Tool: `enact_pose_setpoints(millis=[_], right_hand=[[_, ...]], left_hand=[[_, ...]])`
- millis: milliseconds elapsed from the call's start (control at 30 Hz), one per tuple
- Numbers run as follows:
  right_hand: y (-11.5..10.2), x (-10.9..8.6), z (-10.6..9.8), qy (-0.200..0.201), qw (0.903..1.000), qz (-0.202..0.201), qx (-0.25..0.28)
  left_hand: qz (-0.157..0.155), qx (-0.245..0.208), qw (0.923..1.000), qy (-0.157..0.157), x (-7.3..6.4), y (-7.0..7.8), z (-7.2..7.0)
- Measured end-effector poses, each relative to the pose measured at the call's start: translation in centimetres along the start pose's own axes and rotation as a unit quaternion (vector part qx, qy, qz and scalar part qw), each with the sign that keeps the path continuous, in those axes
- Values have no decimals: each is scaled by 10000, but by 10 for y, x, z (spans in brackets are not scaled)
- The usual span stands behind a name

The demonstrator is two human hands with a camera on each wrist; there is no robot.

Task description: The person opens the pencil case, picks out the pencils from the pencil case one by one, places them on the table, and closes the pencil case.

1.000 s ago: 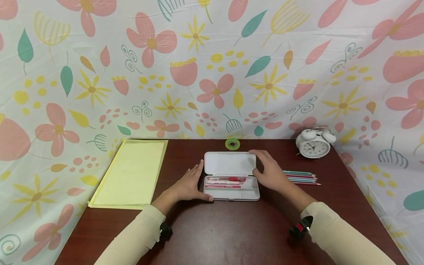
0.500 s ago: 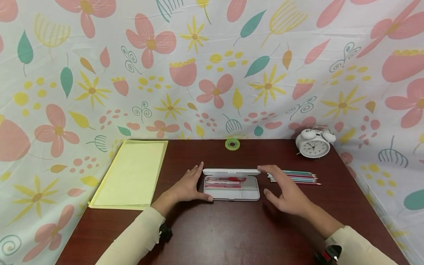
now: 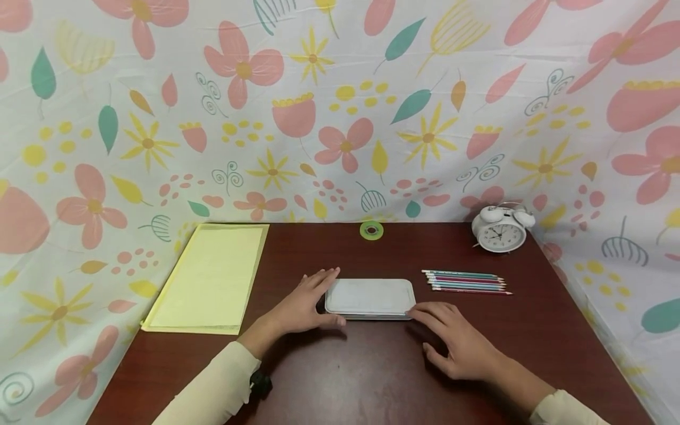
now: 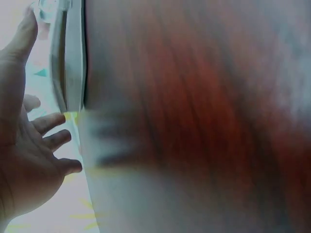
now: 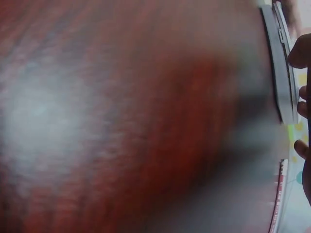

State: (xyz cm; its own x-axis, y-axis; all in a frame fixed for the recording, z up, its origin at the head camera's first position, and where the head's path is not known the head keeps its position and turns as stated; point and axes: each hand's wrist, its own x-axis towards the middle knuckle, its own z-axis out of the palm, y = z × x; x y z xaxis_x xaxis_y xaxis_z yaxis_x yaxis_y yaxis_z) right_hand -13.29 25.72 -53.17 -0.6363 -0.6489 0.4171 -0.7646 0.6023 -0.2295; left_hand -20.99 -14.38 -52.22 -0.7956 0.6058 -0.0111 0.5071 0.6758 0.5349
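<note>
A white pencil case (image 3: 370, 297) lies on the dark wooden table with its lid down, so its inside is hidden. Around its left end is my left hand (image 3: 300, 304), fingers by the back corner and thumb near the front edge. At the front right corner of the lid, the fingertips of my right hand (image 3: 459, 342) touch the case, with the thumb held apart below. In the left wrist view, the case (image 4: 75, 58) shows edge-on beside the spread fingers of the left hand (image 4: 29, 160). The right wrist view shows the case (image 5: 282, 68) near the right hand (image 5: 303, 58).
Several coloured pencils (image 3: 467, 281) lie right of the case. Behind it is a green tape roll (image 3: 371, 231). A white alarm clock (image 3: 501, 229) stands at the back right, and a yellow zip folder (image 3: 209, 277) lies on the left. Patterned cloth (image 3: 340, 118) rises behind the table.
The pencil case lid has swung down from upright to lying over the pens. My right hand has moved from the lid's top corner to the front right corner. My left hand has barely moved.
</note>
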Motion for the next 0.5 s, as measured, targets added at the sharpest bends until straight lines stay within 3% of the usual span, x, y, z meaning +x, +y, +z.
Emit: enact_pose_setpoints(millis=[267,500], right_hand=[[1,-1,2,-135,9992,-71,-370],[-3,-3,5,-88,9983,-226,-538]], left_hand=[[-165,253,9991,289,1,8,2],[-293,299,9986,330,-3,10,3]])
